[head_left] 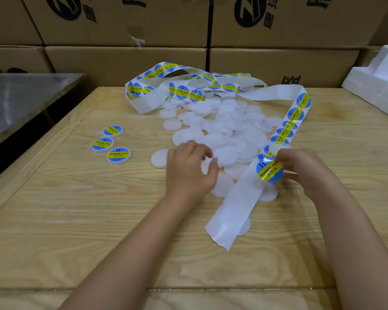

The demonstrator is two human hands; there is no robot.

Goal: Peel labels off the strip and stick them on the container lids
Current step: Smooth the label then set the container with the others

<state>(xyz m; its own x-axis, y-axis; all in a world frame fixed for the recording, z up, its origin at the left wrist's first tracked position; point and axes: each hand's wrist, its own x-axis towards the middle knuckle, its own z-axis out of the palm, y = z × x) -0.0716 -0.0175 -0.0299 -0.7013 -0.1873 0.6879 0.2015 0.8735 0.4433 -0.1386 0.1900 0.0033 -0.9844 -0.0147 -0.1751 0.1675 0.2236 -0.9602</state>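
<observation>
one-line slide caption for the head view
Right hand peels a label off the strip; left hand grips a blank lid.

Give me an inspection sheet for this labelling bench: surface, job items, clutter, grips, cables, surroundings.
Surface: wooden table, pale grain, a seam across the near edge.
Job's things: label strip looping from the far side toward the hands; pile of bare white lids mid-table; three labelled lids set apart at the left.
Clutter: nothing seen.
Grips: left hand curled on a bare lid at the pile's near edge; right hand pinches a soldering paste label partly lifted off the strip.
Cables: nothing seen.
Surroundings: cardboard boxes stacked behind; metal tabletop left; white foam blocks right.
</observation>
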